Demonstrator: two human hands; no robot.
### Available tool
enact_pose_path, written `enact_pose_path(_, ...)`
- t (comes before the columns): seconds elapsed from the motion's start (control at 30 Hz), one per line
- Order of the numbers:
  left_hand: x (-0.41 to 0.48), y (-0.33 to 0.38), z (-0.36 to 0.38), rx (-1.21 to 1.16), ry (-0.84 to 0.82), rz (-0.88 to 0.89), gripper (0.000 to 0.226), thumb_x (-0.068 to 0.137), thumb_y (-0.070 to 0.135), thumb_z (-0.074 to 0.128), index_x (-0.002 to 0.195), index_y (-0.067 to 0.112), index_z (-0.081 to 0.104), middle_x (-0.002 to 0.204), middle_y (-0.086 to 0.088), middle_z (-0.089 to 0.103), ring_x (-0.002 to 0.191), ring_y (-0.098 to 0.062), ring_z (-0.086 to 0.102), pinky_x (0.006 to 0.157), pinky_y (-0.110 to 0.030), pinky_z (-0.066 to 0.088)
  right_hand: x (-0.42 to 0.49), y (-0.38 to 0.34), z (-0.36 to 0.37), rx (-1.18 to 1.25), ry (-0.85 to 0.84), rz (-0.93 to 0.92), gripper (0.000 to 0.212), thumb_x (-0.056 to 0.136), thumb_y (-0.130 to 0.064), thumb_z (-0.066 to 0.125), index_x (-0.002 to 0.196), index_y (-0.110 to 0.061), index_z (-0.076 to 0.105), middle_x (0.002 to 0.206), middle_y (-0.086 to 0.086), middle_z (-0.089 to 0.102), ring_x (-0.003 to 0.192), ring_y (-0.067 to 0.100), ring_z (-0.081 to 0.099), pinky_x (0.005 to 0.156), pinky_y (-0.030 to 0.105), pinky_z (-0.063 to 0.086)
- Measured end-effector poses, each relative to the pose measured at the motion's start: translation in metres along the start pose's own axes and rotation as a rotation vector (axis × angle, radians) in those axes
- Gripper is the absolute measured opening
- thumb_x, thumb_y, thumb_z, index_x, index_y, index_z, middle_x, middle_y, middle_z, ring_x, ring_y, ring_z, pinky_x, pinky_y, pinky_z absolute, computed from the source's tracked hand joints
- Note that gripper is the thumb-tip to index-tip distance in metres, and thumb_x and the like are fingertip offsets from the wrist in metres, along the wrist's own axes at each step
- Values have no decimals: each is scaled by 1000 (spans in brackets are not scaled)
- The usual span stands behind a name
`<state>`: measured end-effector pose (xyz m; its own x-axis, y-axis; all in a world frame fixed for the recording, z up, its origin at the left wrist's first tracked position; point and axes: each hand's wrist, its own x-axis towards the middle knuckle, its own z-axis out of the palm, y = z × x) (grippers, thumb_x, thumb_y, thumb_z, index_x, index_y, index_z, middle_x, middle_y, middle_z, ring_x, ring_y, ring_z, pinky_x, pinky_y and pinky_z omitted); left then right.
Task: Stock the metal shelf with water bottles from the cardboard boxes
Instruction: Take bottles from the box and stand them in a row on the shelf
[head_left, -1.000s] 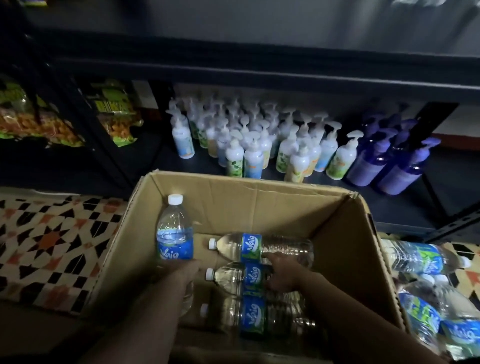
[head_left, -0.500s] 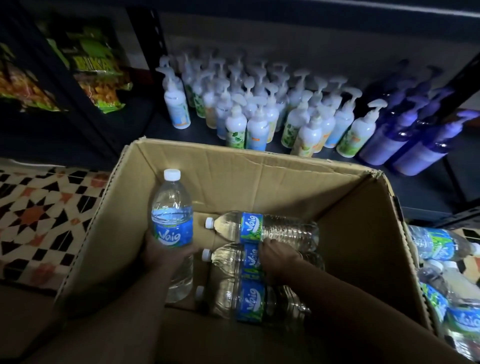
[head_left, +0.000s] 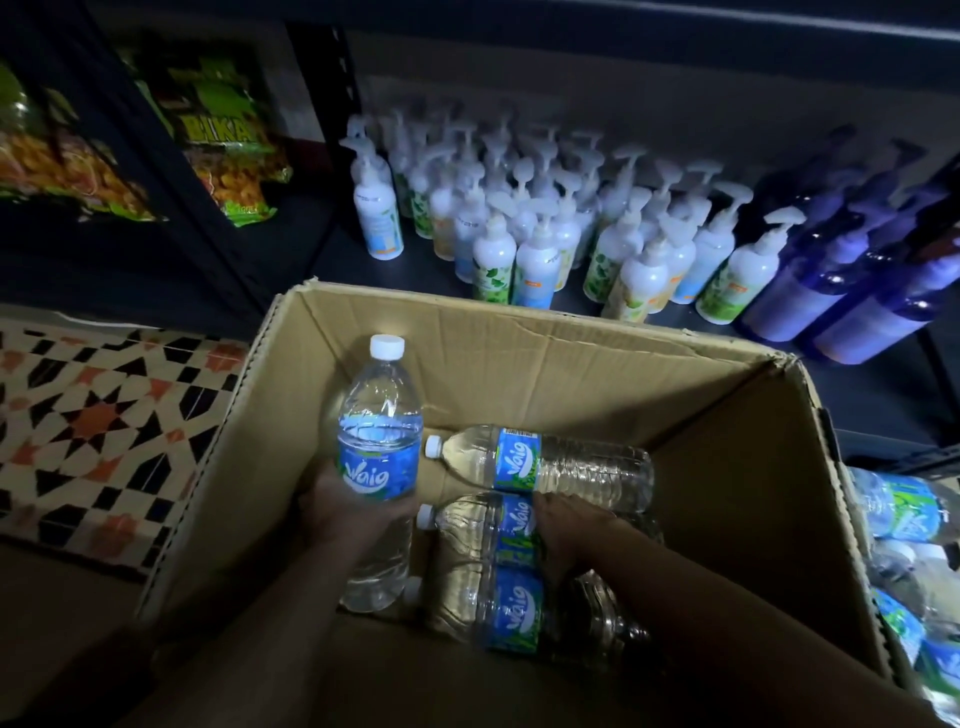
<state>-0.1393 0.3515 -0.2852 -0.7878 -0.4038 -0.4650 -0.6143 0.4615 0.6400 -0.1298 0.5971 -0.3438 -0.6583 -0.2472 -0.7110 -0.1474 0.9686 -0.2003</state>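
One dark metal shelf spans the back, carrying crowded white pump bottles, purple pump bottles to their right and snack bags in the bay to the left. Patterned floor tiles show left of the cardboard box, which stands just in front of the shelf. At the right edge more water bottles lie cut off by the frame, and dim light blurs the rear pumps. Inside the box three bottles lie on their sides, caps leftward. The left hand wraps its fingers round an upright bottle near the box's left wall. The right hand curls over the middle bottle, between the far bottle and the near bottle.
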Motion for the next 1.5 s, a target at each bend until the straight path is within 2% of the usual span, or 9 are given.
enact_pose_path(0.2,-16,33,-14,94,-36,155,79,39,36,96,106,21,56,95,5,64,95,-15,60,74,-23,42,6,-4,-15,-25,-91,-4,75,69,-33,86,132,-10,52,130,11,60,121,29,58,102,38,47)
enact_pose_path(0.33,-25,51,-15,44,-53,218,71,46,20,95,104,20,55,82,14,61,71,6,52,56,-12,37,7,-1,-13,-58,16,-5,78,63,-43,87,128,-14,55,122,9,64,113,28,61,96,36,48)
enact_pose_path(0.43,-30,55,-14,41,-69,246,73,44,23,97,104,22,55,86,13,64,75,5,55,58,-10,38,5,-2,-12,-50,73,17,72,65,-38,88,124,-11,57,122,10,63,111,27,61,94,35,49)
enact_pose_path(0.6,-35,51,-14,35,-69,224,74,45,24,97,104,19,53,86,13,59,83,-8,54,61,-18,37,0,-11,-2,-128,142,50,90,68,-35,86,138,-3,40,135,15,42,124,29,42,101,42,42)
enact_pose_path(0.77,-34,53,-18,22,-65,246,76,45,24,96,107,17,53,95,6,62,74,9,43,62,-19,38,2,-17,2,-188,152,71,87,68,-41,84,137,-5,44,137,15,38,125,29,37,101,44,43)
enact_pose_path(0.9,-35,57,-19,2,-61,269,71,49,20,95,105,16,52,83,15,56,71,13,39,57,-14,35,-3,-13,-4,-140,174,36,97,61,-41,88,140,-10,40,139,11,37,127,28,36,102,45,42)
enact_pose_path(1.07,-44,76,-24,-10,-15,303,67,47,21,96,100,17,56,77,17,57,67,9,46,57,-16,39,-28,-11,-25,23,348,12,98,60,-53,84,137,-14,38,131,8,38,123,26,37,94,41,45)
enact_pose_path(1.23,-66,100,-41,-37,90,349,66,43,37,95,95,18,59,84,5,69,83,-20,66,73,-27,53,-59,-13,-54,289,559,89,87,51,-54,84,120,-17,47,116,1,39,117,24,44,90,44,50)
enact_pose_path(1.5,-127,154,-77,-237,62,490,62,44,34,97,94,17,66,78,7,73,72,-9,70,68,-27,57,-150,-29,-100,744,1039,98,78,51,-57,86,114,-26,51,103,-11,47,97,4,46,90,24,44)
